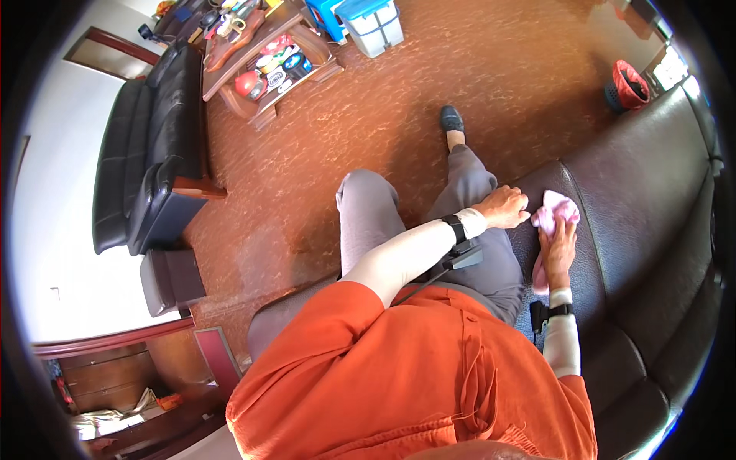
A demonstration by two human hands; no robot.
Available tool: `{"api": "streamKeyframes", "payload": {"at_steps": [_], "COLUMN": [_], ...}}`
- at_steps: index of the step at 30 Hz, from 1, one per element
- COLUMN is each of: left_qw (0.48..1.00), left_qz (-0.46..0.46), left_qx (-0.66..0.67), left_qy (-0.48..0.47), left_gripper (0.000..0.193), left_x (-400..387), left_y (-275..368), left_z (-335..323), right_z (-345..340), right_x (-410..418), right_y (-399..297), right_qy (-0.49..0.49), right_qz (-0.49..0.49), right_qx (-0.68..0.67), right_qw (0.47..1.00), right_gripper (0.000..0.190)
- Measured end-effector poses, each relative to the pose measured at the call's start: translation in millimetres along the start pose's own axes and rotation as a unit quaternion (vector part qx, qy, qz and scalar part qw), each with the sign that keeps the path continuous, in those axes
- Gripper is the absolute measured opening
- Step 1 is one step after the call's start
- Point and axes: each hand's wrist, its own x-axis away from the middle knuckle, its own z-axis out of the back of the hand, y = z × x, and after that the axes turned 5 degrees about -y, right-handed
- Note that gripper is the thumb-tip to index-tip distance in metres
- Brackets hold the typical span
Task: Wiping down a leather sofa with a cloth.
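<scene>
My right hand [558, 253] lies on a pink cloth [556, 208], its fingers pressing the bunched fabric against the seat of a dark leather sofa [627, 167]. Part of the cloth trails out beneath the palm, and the hand covers its middle. Just left of the cloth, my left hand [503, 207] hovers over my thigh near the seat's front edge. Its fingers are curled in, and I see nothing in them. Both wrists carry black straps with small devices.
A second black leather sofa [155, 121] and a dark footstool [172, 280] stand at the left. Beyond are a wooden coffee table [253, 52] with a cluttered shelf and a lidded plastic bin [374, 31]. A red-lined wastebasket [627, 86] sits by the sofa's far end.
</scene>
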Motion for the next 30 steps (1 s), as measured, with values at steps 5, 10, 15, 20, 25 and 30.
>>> {"api": "streamKeyframes", "payload": {"at_steps": [5,10,15,20,25,30], "left_qw": [1.000,1.000,1.000,1.000,0.999,1.000], "left_qz": [-0.007,-0.008,-0.005,-0.010,0.016,-0.001], "left_qx": [-0.010,-0.016,0.004,0.027,0.031,0.019], "left_qy": [0.009,0.002,0.001,-0.001,-0.018,-0.013], "left_gripper": [0.026,0.026,0.028,0.023,0.023,0.024], "left_x": [-5,2,-3,-8,-3,-2], "left_y": [6,0,10,4,4,1], "left_z": [1,2,9,8,10,4], "right_z": [-8,-7,-10,-2,30,27], "right_x": [-68,-105,-99,-64,10,84], "right_y": [2,-2,11,2,-1,24], "right_qy": [0.041,0.005,0.059,-0.003,-0.037,-0.020], "right_qz": [-0.022,-0.055,-0.036,0.039,0.131,0.032], "right_qx": [0.009,-0.024,0.018,0.001,-0.051,-0.067], "right_qw": [0.999,0.998,0.997,0.999,0.989,0.997], "right_gripper": [0.056,0.055,0.057,0.062,0.064,0.064]}}
